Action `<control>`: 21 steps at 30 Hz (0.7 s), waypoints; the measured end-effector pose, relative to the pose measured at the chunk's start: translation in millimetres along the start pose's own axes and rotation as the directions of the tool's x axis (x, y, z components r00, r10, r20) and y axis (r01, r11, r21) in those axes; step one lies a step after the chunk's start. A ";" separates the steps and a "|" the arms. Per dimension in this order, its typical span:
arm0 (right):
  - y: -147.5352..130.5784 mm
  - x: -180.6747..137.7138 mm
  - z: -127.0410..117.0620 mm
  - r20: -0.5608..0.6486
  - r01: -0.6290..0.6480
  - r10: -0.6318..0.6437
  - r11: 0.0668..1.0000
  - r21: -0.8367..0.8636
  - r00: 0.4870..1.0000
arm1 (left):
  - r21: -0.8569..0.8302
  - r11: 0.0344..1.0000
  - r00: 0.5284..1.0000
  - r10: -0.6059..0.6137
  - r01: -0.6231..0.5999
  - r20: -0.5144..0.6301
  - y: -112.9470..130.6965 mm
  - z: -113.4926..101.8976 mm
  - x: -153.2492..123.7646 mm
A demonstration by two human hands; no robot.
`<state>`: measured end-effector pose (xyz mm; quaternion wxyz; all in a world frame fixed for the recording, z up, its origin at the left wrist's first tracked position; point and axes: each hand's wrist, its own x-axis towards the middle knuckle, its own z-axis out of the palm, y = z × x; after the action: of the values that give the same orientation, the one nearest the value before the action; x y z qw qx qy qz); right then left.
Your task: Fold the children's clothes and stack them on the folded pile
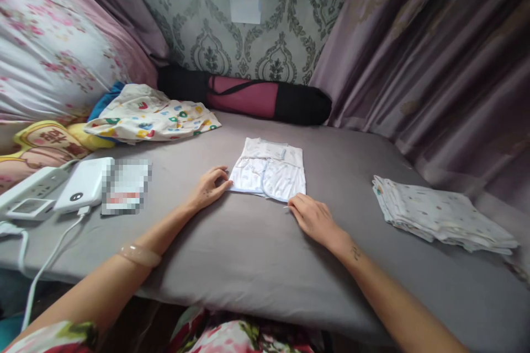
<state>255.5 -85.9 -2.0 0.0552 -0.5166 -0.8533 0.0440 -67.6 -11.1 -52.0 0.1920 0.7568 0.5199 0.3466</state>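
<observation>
A small white baby shirt (269, 168) with blue edging and a faint print lies folded flat on the grey bed sheet (232, 253). At its lower left corner, the thumb and fingers of my left hand (210, 186) are closed on the edge of the cloth. My right hand (314, 216) pinches the lower right corner of the hem, its fingers bent together. A short white tie sticks out beside the right fingertips. The sleeves are not visible; they may be folded under.
On the right lies a stack of folded white printed cloths (443, 215). To the left are a white power bank (85, 182) with a cable, a power strip (31, 190) and a blurred-out flat object (127, 185). Behind are a patterned cloth (153, 113) and a black-and-maroon long bag (244, 96).
</observation>
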 end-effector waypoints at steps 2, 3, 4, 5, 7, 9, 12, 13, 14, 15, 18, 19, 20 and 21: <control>4.2 3.0 0.2 -0.037 0.030 -0.026 0.993 0.110 0.999 | 0.003 1.000 1.000 0.009 -0.009 0.018 -3.2 -1.5 0.0; 8.5 5.1 0.9 -0.068 0.047 -0.037 0.987 0.156 0.997 | 0.002 1.000 1.000 0.003 -0.003 0.017 -4.9 -1.7 0.9; 13.5 7.9 2.2 -0.105 0.059 -0.040 0.981 0.186 0.994 | 0.004 1.000 1.000 -0.011 0.011 0.010 -6.1 -1.2 2.7; 18.7 11.5 3.9 -0.145 0.063 -0.034 0.978 0.201 0.989 | 0.012 1.000 1.000 -0.026 0.026 0.000 -6.3 0.3 5.4; 27.3 21.8 8.4 -0.199 0.056 -0.018 0.981 0.186 0.980 | 0.053 0.998 1.000 -0.018 0.019 -0.014 -1.9 7.2 13.8; 30.9 35.6 13.9 -0.178 0.043 -0.018 0.989 0.140 0.984 | 0.121 0.989 0.996 0.085 -0.087 0.021 9.2 19.1 24.8; 27.7 57.6 22.1 -0.045 0.042 -0.039 0.997 0.071 0.998 | 0.242 0.911 0.937 0.290 -0.333 0.196 30.2 39.6 40.6; 25.6 63.7 24.5 -0.004 0.040 -0.040 0.997 0.060 0.999 | 0.285 0.878 0.913 0.316 -0.385 0.259 35.5 45.3 44.5; 23.6 68.6 26.6 0.026 0.039 -0.041 0.998 0.055 0.999 | 0.326 0.850 0.896 0.317 -0.414 0.310 38.9 49.8 47.5; 22.1 72.0 28.7 0.047 0.039 -0.041 0.998 0.054 0.998 | 0.361 0.831 0.888 0.300 -0.423 0.348 40.2 53.2 49.5; 20.3 74.6 34.4 0.089 0.034 -0.040 0.997 0.075 0.995 | 0.403 0.826 0.884 0.221 -0.394 0.412 34.6 57.9 51.1; 20.3 73.6 36.1 0.098 0.031 -0.039 0.996 0.083 0.994 | 0.402 0.831 0.880 0.200 -0.385 0.430 31.4 58.4 50.8; 20.6 72.2 37.7 0.104 0.028 -0.038 0.995 0.091 0.994 | 0.399 0.836 0.877 0.184 -0.378 0.444 28.5 58.7 50.3; 20.9 70.7 39.0 0.107 0.026 -0.036 0.995 0.100 0.994 | 0.396 0.840 0.874 0.172 -0.372 0.454 26.2 58.8 50.0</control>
<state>235.9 -14.3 -39.9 0.0347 -0.4968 -0.8598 0.1131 3.1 28.9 -59.0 0.0522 0.9022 0.4222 0.0712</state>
